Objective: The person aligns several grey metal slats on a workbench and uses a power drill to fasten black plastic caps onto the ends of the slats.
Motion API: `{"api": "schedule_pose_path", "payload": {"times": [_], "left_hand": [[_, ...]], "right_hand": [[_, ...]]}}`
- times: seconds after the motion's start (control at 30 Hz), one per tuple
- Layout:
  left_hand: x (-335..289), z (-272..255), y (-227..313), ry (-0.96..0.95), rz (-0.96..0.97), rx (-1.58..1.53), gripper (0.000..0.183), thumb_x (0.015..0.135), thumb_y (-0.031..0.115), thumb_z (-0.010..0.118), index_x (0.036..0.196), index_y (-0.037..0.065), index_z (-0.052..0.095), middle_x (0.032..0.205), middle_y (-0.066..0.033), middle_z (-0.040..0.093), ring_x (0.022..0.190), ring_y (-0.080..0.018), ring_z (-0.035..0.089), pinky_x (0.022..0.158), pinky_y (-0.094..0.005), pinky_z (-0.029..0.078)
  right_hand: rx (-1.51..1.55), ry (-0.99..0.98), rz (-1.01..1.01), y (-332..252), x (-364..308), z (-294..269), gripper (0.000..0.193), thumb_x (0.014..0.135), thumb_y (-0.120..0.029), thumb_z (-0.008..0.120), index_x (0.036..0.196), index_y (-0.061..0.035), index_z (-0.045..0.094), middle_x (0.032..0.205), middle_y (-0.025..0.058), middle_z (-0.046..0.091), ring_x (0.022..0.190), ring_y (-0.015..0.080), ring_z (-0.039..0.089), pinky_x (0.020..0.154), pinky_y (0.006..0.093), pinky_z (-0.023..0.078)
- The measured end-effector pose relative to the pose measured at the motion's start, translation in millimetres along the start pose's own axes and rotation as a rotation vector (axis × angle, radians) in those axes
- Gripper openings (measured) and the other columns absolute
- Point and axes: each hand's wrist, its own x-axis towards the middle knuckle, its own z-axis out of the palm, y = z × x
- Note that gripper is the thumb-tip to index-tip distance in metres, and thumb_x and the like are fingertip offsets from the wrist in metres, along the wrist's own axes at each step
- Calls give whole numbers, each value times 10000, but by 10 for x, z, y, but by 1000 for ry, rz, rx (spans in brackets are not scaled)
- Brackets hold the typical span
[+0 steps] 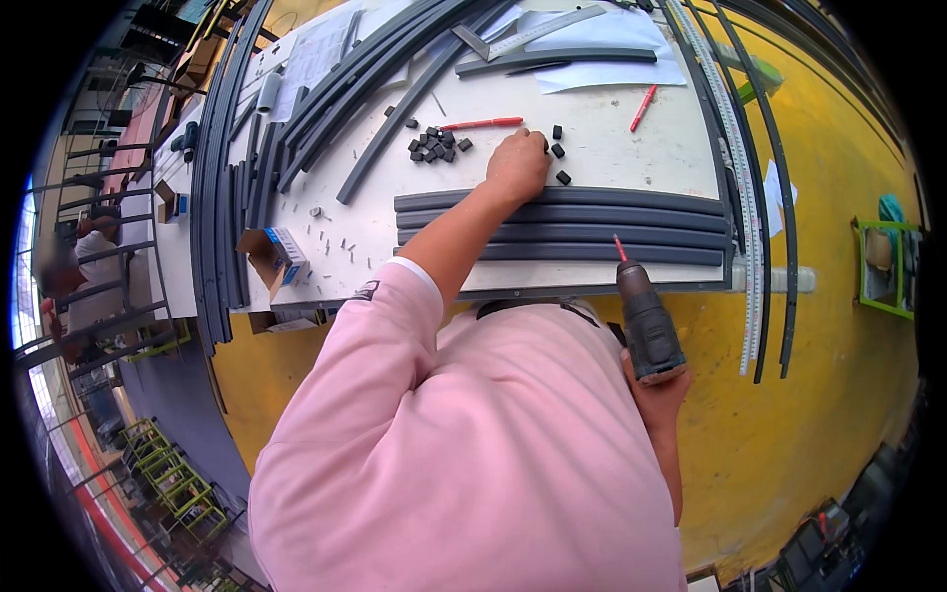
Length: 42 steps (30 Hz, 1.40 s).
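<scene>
Right hand [663, 397] clamped on power drill [651, 331] at worktable's [631, 163] near edge; left hand [520, 166], well apart, beyond grey bars [562, 234] among black blocks [558, 151], grip unclear.

Bright, even light fills the table [651, 153] around the left hand [520, 166], which looks fairly sharp; paper [641, 35] beyond it nearly washes out, and shadows by the strips [562, 212] are soft. Far left of the hand, glare whitens the blurred rim; to its right, the long ruler [749, 212] bows, with black corners all round
</scene>
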Motion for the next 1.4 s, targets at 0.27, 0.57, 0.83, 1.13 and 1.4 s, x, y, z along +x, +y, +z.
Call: {"api": "schedule_pose_path", "payload": {"times": [0.27, 0.57, 0.83, 1.13, 1.4], "left_hand": [[-742, -404, 209, -550, -254, -1917, 253, 1047, 231, 594, 1229, 54, 599, 1109, -58, 659, 975, -183, 651, 830, -314, 545], [-1658, -500, -755, -17, -577, -1866, 200, 1024, 139, 499, 1161, 44, 609, 945, -47, 638, 808, -173, 621, 691, -311, 534], [-2612, -617, -2270, 590, -1038, -643, 281, 969, 270, 631, 1121, 40, 686, 960, -61, 678, 846, -193, 633, 763, -333, 498], [-2234, -773, -2276, 408, -792, -141, 270, 968, 315, 630, 1063, 69, 691, 1105, -144, 684, 1036, -332, 652, 925, -443, 503], [-2063, -775, -2255, 394, -813, -112, 314, 1013, 269, 584, 1127, -21, 622, 1045, -179, 666, 974, -329, 650, 874, -443, 516]], "right_hand": [[-113, -79, -240, -16, 248, -74, 454, 732, -163, 904, 1085, 23, 687, 978, 129, 743, 858, 240, 715, 799, 355, 550], [-175, -245, -119, 95, 448, -48, 350, 745, -152, 907, 997, 2, 720, 901, 81, 736, 788, 174, 678, 770, 342, 535], [-174, -292, -114, 120, 616, 52, 322, 744, -124, 907, 966, 23, 726, 896, 90, 736, 797, 160, 662, 776, 341, 526], [-148, -378, -139, 89, 695, 187, 381, 755, -87, 878, 1084, 33, 728, 977, 100, 757, 870, 161, 689, 835, 335, 534], [-198, -485, -242, -242, 725, 324, 570, 753, -23, 802, 1297, 39, 642, 1115, 127, 754, 996, 203, 715, 920, 323, 524]]}}
